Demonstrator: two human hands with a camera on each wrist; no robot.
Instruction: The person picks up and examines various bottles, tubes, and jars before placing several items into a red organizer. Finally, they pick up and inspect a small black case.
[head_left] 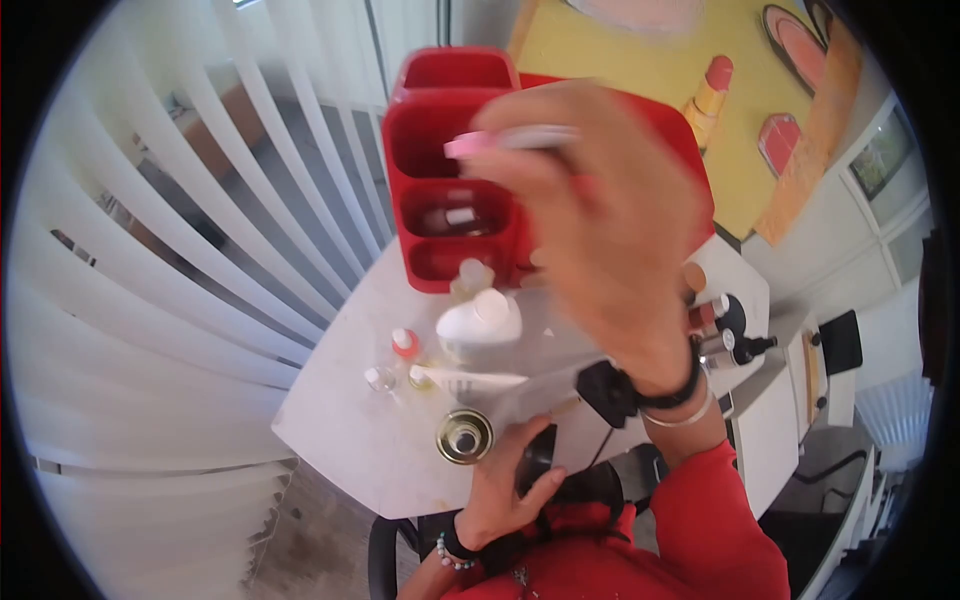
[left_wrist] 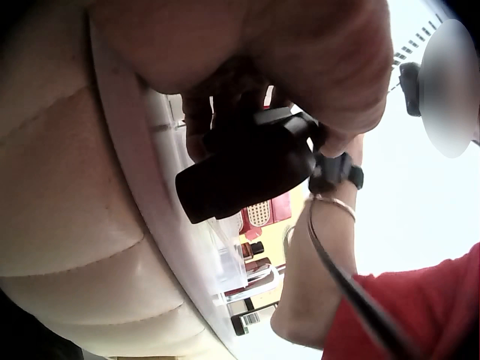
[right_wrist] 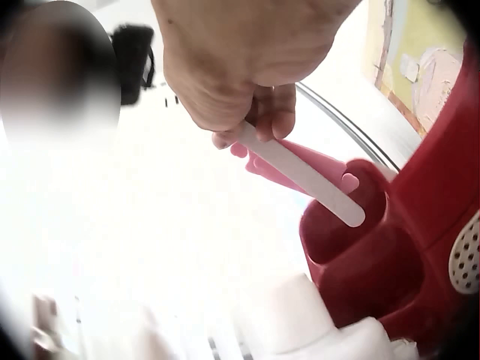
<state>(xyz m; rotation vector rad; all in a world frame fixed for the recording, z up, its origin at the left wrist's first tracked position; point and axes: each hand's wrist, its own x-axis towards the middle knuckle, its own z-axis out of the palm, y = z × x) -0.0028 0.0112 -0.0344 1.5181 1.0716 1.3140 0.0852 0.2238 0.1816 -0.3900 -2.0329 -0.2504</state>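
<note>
My right hand [head_left: 610, 210], blurred in the head view, is raised over the red organizer [head_left: 395, 190]. It pinches a white nail file [right_wrist: 307, 176] with rounded ends, together with a flat pink piece [right_wrist: 322, 161] that has rounded lobes, like a toe separator. In the right wrist view, both point down toward an organizer compartment, the file's tip overlapping its opening. Low at the table's near edge, my left hand [head_left: 500, 490] holds a rounded black object [left_wrist: 247, 172] between thumb and fingers; its kind cannot be told.
On the white table [head_left: 340, 400] stand a white bottle [head_left: 480, 325], small polish bottles such as a red one [head_left: 404, 342], and a can with a gold rim [head_left: 464, 437]. Darker bottles [head_left: 715, 345] stand at the right. Vertical blinds [head_left: 240, 200] hang at the left.
</note>
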